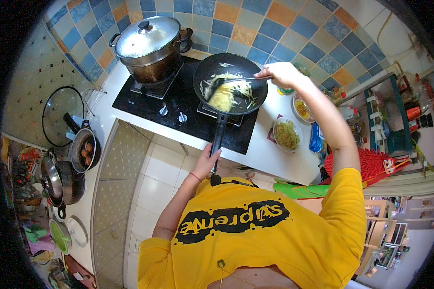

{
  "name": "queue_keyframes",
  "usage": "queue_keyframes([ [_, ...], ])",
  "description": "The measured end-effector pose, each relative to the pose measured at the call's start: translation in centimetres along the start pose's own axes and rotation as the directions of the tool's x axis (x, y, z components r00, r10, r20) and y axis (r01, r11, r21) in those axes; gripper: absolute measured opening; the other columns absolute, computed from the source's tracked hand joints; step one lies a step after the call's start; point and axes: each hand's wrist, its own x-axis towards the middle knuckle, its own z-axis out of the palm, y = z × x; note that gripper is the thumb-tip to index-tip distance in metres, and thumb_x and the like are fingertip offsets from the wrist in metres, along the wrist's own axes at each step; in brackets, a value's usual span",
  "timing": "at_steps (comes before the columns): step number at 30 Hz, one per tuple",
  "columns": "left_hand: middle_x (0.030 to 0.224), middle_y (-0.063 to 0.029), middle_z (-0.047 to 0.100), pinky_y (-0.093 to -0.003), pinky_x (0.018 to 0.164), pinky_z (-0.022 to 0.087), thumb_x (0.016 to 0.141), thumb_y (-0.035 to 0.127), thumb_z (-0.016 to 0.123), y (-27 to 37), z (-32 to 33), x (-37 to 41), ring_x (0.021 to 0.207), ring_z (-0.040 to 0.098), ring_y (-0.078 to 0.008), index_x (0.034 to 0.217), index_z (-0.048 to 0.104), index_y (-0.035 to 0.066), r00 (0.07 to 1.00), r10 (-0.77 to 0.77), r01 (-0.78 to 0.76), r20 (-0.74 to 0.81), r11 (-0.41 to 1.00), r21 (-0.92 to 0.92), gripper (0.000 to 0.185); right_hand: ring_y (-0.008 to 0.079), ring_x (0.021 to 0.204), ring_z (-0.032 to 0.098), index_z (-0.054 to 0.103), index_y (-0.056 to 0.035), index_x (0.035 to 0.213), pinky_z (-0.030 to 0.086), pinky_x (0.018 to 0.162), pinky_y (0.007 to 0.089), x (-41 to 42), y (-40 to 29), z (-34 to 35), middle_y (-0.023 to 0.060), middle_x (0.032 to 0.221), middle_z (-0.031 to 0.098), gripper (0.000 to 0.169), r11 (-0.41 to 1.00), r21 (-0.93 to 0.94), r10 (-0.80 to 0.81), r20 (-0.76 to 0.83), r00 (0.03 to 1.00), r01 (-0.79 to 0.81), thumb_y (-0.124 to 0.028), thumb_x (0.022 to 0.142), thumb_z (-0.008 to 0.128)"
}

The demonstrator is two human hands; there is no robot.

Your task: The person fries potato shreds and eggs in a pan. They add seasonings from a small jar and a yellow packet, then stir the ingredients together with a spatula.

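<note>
My left hand [205, 163] is closed around the long black handle [220, 133] of a wok [206, 68]. The wok sits over the right burner of a black gas hob [188, 124]. My right hand [283, 75] grips a spatula [246, 78] from above the wok's right rim, and its dark blade reaches down at the left of the food. Pale yellow shredded vegetable [224, 97], probably potato, lies heaped in the middle of the wok. Some loose shreds cling to its far wall and right side.
A lidded steel pot [148, 54] stands on the left burner. Right of the hob are a bowl of chopped greenish food [288, 135], a bowl with yellow contents [302, 109] and a blue packet [315, 138]. On the left counter are a small pan of eggs [84, 150] and a dark pot [72, 184].
</note>
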Motion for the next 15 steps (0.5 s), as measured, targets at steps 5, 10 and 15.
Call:
queue_keyframes([
  [5, 0.077, -0.0009, 0.053, -0.0241, 0.054, 0.047, 0.091, 0.024, 0.055, -0.2, -0.3, 0.0, 0.068, 0.053, -0.0083, 0.116, 0.043, 0.005, 1.0, -0.026, 0.026, 0.003, 1.0, 0.017, 0.033, 0.0233, 0.083, 0.064, 0.07, -0.0235, 0.094, 0.051, 0.066, 0.0343, -1.6, -5.7, -8.6, 0.0045, 0.089, 0.067, 0.03, 0.95, -0.299, 0.146, 0.163, 0.976, -0.092, -0.005, 0.074, 0.058],
  [10, 0.074, -0.0017, 0.053, -0.0247, 0.051, 0.047, 0.09, 0.023, 0.056, -0.7, -0.4, 0.4, 0.059, 0.052, -0.0097, 0.115, 0.042, 0.005, 0.999, -0.038, 0.038, 0.005, 0.999, -0.004, 0.033, 0.0269, 0.09, 0.063, 0.067, -0.0132, 0.1, 0.05, 0.077, 0.0364, -1.4, -9.8, -6.5, 0.0107, 0.091, 0.066, 0.03, 0.924, -0.339, 0.326, 0.459, 0.827, -0.176, -0.008, 0.072, 0.057],
  [15, 0.074, -0.0014, 0.053, -0.0245, 0.051, 0.047, 0.09, 0.022, 0.055, -0.5, -0.5, 0.5, 0.059, 0.052, -0.0095, 0.115, 0.042, 0.006, 1.0, -0.012, 0.011, 0.028, 1.0, 0.01, 0.033, 0.0319, 0.094, 0.061, 0.057, -0.016, 0.118, 0.049, 0.08, 0.0398, -3.1, -6.4, -1.0, 0.0157, 0.097, 0.065, 0.038, 0.895, -0.13, 0.445, 0.349, 0.825, -0.427, -0.016, 0.081, 0.053],
])
